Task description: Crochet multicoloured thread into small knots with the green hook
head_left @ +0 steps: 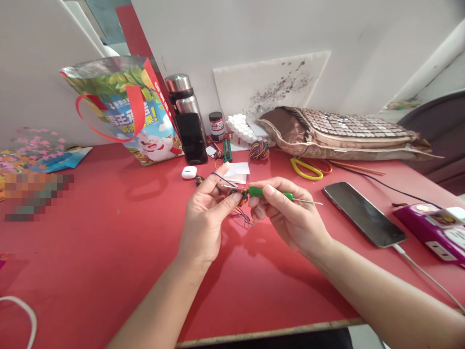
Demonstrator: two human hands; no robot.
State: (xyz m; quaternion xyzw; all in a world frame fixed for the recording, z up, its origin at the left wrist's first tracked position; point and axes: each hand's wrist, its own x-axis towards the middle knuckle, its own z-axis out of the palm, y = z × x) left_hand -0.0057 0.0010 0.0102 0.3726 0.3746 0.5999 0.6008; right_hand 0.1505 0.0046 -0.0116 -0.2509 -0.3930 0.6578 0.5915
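Note:
Between thumb and fingers, my left hand [207, 213] pinches a small multicoloured crochet piece [242, 196], and a dark strand of yarn runs over its raised index finger. My right hand [290, 208] grips the green handle of a crochet hook [271, 194]. One thin metal end of the hook points left at the crochet piece; the other sticks out to the right past my fingers. Loose coloured yarn strands [244, 216] hang below the piece. Whether the hook tip is inside a stitch is too small to tell.
Behind my hands are a white earbud case [189, 172], an upright black phone [191, 139], a steel flask [183, 94], a yarn ball [259, 150] and yellow-handled scissors [307, 169]. A charging phone [364, 213] and a purple power strip [432, 232] lie right. A printed bag [127, 111] stands left.

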